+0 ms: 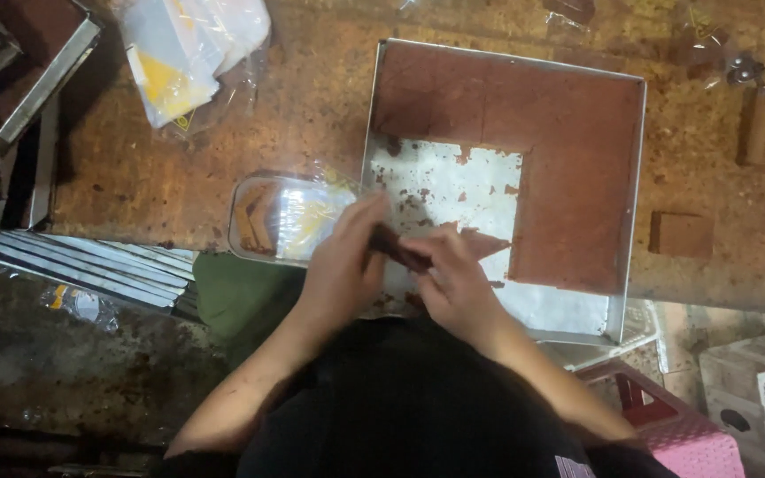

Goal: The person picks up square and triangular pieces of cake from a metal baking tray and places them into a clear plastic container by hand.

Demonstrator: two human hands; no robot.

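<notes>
Head view, looking straight down. I see my left hand (340, 265) and right hand (455, 281) meeting over the near-left corner of a square metal tray (635, 204). Both hold one dark brown bar (397, 250), which lies tilted between them; left fingers are curled together around its left end, right fingers pinched closed on its right end. The tray carries an L-shaped brown slab (568, 150) along its far and right sides; the bare metal floor (444, 190) shows crumbs. Just left of my left hand sits a clear plastic packet (281, 219) with brown pieces inside. A loose brown block (681, 234) lies on the worktable (179, 168) right of the tray. Stacked metal frames (11, 97) at far left; clear wrappers (188, 53) beyond.
</notes>
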